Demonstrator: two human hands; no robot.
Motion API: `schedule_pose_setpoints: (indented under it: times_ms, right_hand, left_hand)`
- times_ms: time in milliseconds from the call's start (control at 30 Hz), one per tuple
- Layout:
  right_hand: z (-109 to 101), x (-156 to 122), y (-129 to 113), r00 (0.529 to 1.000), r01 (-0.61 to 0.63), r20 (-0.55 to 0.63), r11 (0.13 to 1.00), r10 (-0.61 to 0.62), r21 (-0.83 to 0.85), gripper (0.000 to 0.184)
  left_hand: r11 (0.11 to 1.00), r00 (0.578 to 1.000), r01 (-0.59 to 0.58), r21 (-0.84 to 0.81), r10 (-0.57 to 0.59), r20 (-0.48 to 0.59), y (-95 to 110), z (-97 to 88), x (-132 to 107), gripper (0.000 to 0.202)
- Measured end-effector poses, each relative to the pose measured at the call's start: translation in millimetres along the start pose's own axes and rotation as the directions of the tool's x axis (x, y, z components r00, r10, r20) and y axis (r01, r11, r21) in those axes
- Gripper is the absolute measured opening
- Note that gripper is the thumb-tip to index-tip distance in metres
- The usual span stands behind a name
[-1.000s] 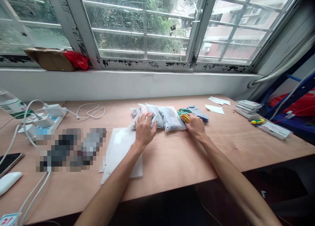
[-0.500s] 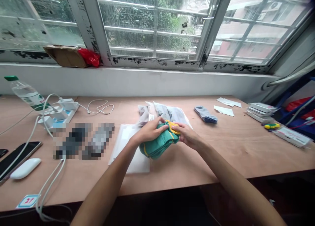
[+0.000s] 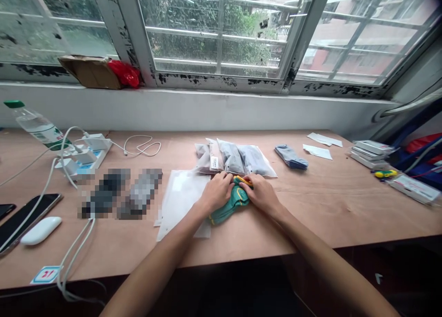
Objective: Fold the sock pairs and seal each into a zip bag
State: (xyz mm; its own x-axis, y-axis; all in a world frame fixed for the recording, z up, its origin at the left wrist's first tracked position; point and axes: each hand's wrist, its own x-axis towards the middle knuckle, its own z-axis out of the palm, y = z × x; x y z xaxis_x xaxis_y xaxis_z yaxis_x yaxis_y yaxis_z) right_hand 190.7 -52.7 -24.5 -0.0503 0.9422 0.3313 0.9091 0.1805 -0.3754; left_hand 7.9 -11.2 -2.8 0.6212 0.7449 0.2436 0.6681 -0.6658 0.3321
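A bundle of green socks (image 3: 228, 208) with yellow edging rests on the table in front of me, its yellow cuff at the far end. My left hand (image 3: 220, 190) is closed on the cuff's left side, thumb inward. Gripping the right side of the same cuff is my right hand (image 3: 260, 191). The fingertips of both hands are partly hidden in the fabric. Just beyond them lie several filled frosted plastic bags (image 3: 255, 160). Flat translucent bags (image 3: 183, 188) are stacked to the left, partly under my left forearm and the socks.
A folded grey-blue bundle (image 3: 291, 156) lies back right, near white paper slips (image 3: 317, 151). Flat boxes (image 3: 414, 188) and a yellow-green tool (image 3: 385, 173) sit far right. On the left are a power strip (image 3: 100, 158), bottle (image 3: 39, 128), phone (image 3: 27, 220) and cables.
Both hands have lowered the green socks from above the table onto its surface. My hands now sit on either side of the yellow cuff, and the bundle looks flatter.
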Motion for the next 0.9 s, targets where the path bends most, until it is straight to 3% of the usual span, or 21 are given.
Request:
schedule_pose_setpoints:
  times_ms: [67,167,267,400,500,600,667,767,900]
  right_hand:
    - [1,0,2,1.000,-0.016,-0.023,1.000,0.016,0.025,0.021]
    - [2,1,7,0.999,0.050,-0.012,0.975,-0.049,0.217,0.026]
    - [0,3,9,0.989,0.139,0.004,0.923,-0.151,0.359,0.028]
    - [0,0,4,0.971,0.227,-0.127,0.943,-0.201,0.244,0.021]
    - [2,-3,2,0.966,0.241,-0.137,0.957,-0.221,0.160,0.025]
    - [3,-6,2,0.963,0.247,-0.147,0.959,-0.226,0.141,0.027]
    - [3,-7,2,0.963,0.239,-0.162,0.959,-0.215,0.152,0.028]
    - [3,-8,1,0.968,0.222,-0.161,0.958,-0.194,0.180,0.028]
    - [4,-8,3,0.973,0.199,-0.156,0.961,-0.171,0.192,0.029]
  left_hand:
    - [0.995,0.997,-0.047,-0.087,0.042,-0.060,-1,-1.2,1,0.021]
    - [0.940,0.994,-0.060,-0.335,0.025,-0.110,-2,-5.0,3,0.014]
    - [0.791,1.000,0.021,-0.612,-0.025,0.002,-4,-10.8,4,0.011]
    - [0.650,0.986,0.059,-0.758,0.079,0.145,-6,-14.0,4,0.016]
    - [0.684,0.989,0.030,-0.729,0.085,0.121,-6,-7.3,4,0.027]
    - [0.814,0.995,0.050,-0.578,-0.093,-0.045,-7,3.5,4,0.024]
    - [0.890,0.986,0.081,-0.449,-0.138,-0.094,-8,9.0,4,0.016]
    - [0.948,0.991,0.095,-0.305,-0.119,-0.061,-11,13.1,4,0.010]
    - [0.967,0.993,0.092,-0.239,-0.106,-0.044,-13,15.5,4,0.011]
